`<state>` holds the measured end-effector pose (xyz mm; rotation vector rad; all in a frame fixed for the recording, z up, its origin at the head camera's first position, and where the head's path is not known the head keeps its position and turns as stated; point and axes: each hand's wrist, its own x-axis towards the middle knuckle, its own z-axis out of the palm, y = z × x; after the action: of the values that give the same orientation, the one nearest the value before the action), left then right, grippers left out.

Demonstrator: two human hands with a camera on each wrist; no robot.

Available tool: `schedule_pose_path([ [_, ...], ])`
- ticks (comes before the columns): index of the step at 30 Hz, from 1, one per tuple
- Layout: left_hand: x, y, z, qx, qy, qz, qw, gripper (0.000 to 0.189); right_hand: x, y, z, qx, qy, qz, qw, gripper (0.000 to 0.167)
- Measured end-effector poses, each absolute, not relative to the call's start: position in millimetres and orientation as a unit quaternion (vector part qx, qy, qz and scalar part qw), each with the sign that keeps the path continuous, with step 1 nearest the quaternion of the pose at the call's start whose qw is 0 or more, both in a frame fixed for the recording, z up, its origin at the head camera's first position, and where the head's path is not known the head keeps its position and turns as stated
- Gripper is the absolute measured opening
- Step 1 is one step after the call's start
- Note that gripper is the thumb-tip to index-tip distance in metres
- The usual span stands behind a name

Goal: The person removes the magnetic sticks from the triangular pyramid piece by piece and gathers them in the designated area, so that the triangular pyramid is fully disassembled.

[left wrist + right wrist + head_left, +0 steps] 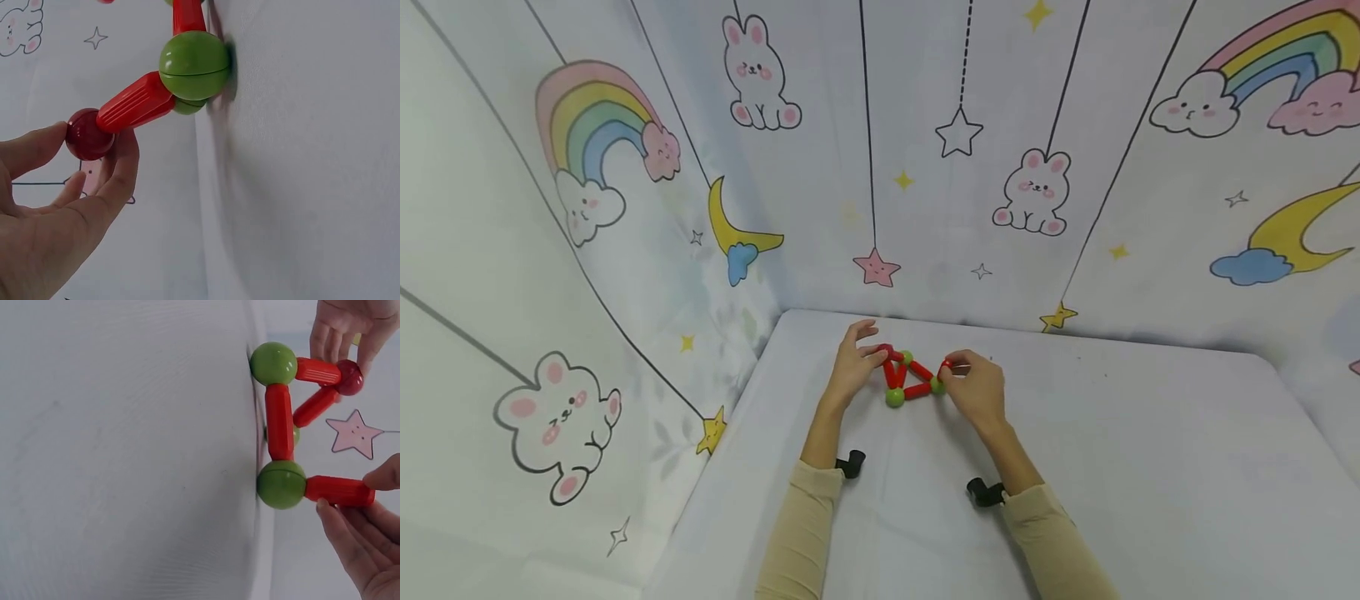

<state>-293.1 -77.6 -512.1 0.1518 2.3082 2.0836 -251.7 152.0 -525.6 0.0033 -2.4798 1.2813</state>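
Note:
Three green balls rest on the white table, joined by red rods into a triangle. From two of these balls, rods slant up to a dark red ball. My left hand pinches that red ball between thumb and fingers, raised above the tabletop. At the right corner, another red rod stands up from a green ball. My right hand holds this rod near its free end with thumb and fingertips. The fingers partly cover the rod's upper end in the head view.
The white table spreads out to the right and toward me. Behind it and at the left hangs a pale backdrop printed with bunnies, stars and rainbows. Small black devices sit at both wrists, just above the tabletop.

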Motion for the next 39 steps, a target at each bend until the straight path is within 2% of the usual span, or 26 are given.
schedule_pose_path([
  [10, -295.4, -87.3, -517.6, 0.020, 0.757, 0.653, 0.004, 0.056, -246.0, 158.2, -516.2, -0.039, -0.885, 0.438, 0.152, 0.018],
  [17, -296.9, -92.9, -521.4, 0.007, 0.758, 0.652, 0.021, 0.056, -245.5, 167.6, -512.8, -0.052, -0.903, 0.410, 0.120, 0.019],
  [30, -300.3, -101.2, -525.3, -0.015, 0.786, 0.615, 0.061, 0.060, -249.2, 193.5, -510.1, -0.068, -0.934, 0.351, 0.013, 0.026],
  [39, -301.5, -108.4, -532.1, -0.005, 0.797, 0.599, 0.075, 0.062, -249.5, 201.8, -512.6, -0.072, -0.933, 0.351, -0.026, 0.025],
])
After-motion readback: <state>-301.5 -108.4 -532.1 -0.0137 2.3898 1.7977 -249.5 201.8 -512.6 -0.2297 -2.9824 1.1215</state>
